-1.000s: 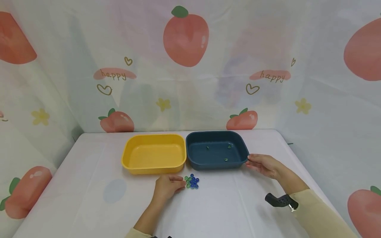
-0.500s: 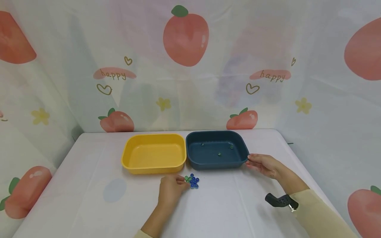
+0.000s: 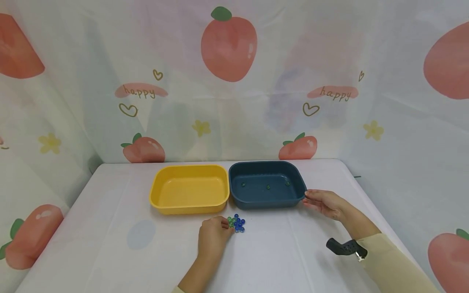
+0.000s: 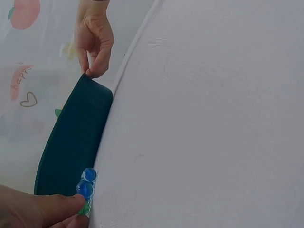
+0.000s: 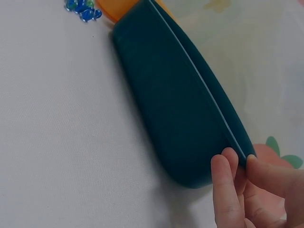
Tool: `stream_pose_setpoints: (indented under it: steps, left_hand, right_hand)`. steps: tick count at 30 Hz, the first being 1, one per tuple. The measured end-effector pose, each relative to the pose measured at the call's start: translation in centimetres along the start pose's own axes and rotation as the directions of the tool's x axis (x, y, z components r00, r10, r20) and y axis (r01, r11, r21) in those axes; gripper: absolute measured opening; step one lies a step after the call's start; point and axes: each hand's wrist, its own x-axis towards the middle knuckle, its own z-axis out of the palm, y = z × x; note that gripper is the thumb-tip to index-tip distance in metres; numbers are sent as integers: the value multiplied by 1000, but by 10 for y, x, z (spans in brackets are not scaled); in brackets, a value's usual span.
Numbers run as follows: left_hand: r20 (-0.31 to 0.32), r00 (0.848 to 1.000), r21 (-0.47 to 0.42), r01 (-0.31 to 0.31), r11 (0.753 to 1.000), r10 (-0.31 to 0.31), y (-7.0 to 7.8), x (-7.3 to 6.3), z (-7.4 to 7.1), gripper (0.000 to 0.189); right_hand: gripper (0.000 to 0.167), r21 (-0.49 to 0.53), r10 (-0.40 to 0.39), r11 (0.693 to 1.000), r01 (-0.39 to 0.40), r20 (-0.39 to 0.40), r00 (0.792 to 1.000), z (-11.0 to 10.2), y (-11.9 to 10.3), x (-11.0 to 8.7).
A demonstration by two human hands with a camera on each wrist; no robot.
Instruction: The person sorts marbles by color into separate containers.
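On the white table lies a tight cluster of green glass marbles point(image 3: 231, 219) and blue glass marbles point(image 3: 239, 224). My left hand point(image 3: 214, 238) is at the left side of the cluster, thumb and fingers closing about a green marble point(image 4: 84, 209) in the left wrist view; the fingers partly cover it. My right hand point(image 3: 326, 203) pinches the rim of a dark blue tray point(image 5: 166, 104) at its near right corner, thumb on the edge and fingers on the outer wall. Inside that tray are three green marbles point(image 3: 268, 187), spread apart.
A yellow tray point(image 3: 188, 209) with nothing inside stands to the left of the dark blue one, side by side. Both are near the table's back edge, before a fruit-printed cloth point(image 3: 234, 106). A black strap point(image 3: 346, 246) is at the right wrist.
My left hand has shifted slightly right and turned its back to the camera, its thumb reaching the green marbles. Marbles in the dark blue tray have rolled apart. The right hand stays put.
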Motion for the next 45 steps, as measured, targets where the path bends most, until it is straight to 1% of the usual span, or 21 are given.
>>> stream_pose_setpoints:
  steps: [3, 6, 11, 14, 18, 23, 26, 29, 33, 38, 41, 45]
  left_hand:
    - [-16, 1000, -11, -11, 1000, 11, -1, -1, 0, 16]
    - [-25, 1000, -41, -13, 999, 12, -1, -1, -1, 15]
    - [-13, 1000, -96, 1, 995, -3, -3, 0, -2, 15]
    - [11, 1000, -120, 24, 993, -23, -5, 1, -2, 15]
    - [46, 998, -153, 55, 987, -48, -7, 3, -3, 15]
    - [93, 994, -235, 85, 968, -65, -11, 6, -6, 15]
    - [123, 990, -280, 100, 955, -68, -14, 7, -8, 15]
    - [146, 986, -311, 117, 943, -74, -16, 10, -8, 15]
    - [167, 982, -326, 139, 935, -88, -19, 12, -11, 16]
    - [173, 981, -336, 143, 931, -88, -21, 14, -15, 15]
    - [172, 981, -363, 145, 920, -87, -21, 14, -17, 15]
    - [183, 979, -409, 155, 899, -86, -19, 15, -20, 17]
  right_hand:
    - [42, -4, 4, 1000, -4, -12, 1000, 0, 0, 0]
    - [46, -8, 6, 1000, -6, -14, 1000, 0, -1, 0]
    - [53, -6, 4, 1000, -4, -6, 1000, 0, 0, 0]
    - [48, 0, 2, 1000, -2, 1, 1000, 0, 0, 0]
    - [37, 7, 0, 1000, 0, 5, 1000, -1, 1, 1]
    - [32, 10, -6, 1000, 6, 9, 1000, -1, 2, 0]
    - [33, 5, -10, 1000, 10, 13, 1000, -2, 3, 1]
    - [39, -4, -12, 1000, 12, 13, 1000, -2, 2, 1]
    - [48, -20, -10, 1000, 10, 7, 1000, -1, 1, 2]
    - [52, -26, -6, 1000, 6, -4, 1000, 0, 1, 3]
    - [50, -24, -6, 1000, 6, -4, 1000, 0, 1, 2]
    - [37, -12, -2, 1000, 2, -2, 1000, 0, 1, 1]
